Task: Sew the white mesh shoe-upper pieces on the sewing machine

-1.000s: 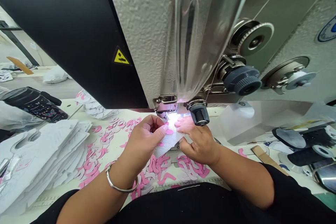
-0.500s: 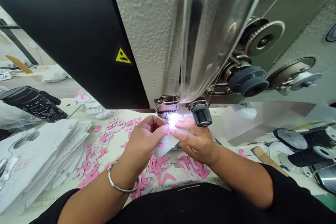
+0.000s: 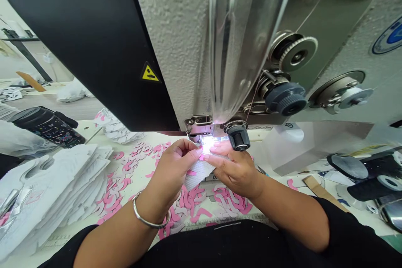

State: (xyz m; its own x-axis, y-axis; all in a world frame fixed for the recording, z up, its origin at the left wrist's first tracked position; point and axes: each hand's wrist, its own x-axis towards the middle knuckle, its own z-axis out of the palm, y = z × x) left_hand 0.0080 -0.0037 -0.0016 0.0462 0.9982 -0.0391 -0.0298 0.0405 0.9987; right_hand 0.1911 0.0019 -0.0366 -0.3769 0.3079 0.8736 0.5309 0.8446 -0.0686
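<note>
A white mesh fabric piece (image 3: 197, 175) with a small pink patch lies under the lit needle area of a large sewing machine (image 3: 201, 50). My left hand (image 3: 173, 169), with a metal bracelet on its wrist, pinches the piece's left edge with fingers curled. My right hand (image 3: 234, 168) presses and grips the right side of the same piece, fingertips close to the presser foot (image 3: 198, 127). The bright lamp washes out the spot where the needle meets the fabric.
Pink cut shapes (image 3: 125, 167) are scattered over the table. A stack of white cut pieces (image 3: 47, 188) sits at left, with a black patterned bottle (image 3: 47, 124) behind. Black thread spools and bobbins (image 3: 367, 176) lie at right. The machine head fills the upper view.
My right hand's fingers closed in onto the fabric next to the presser foot. The view shifted slightly; both hands stay at the needle.
</note>
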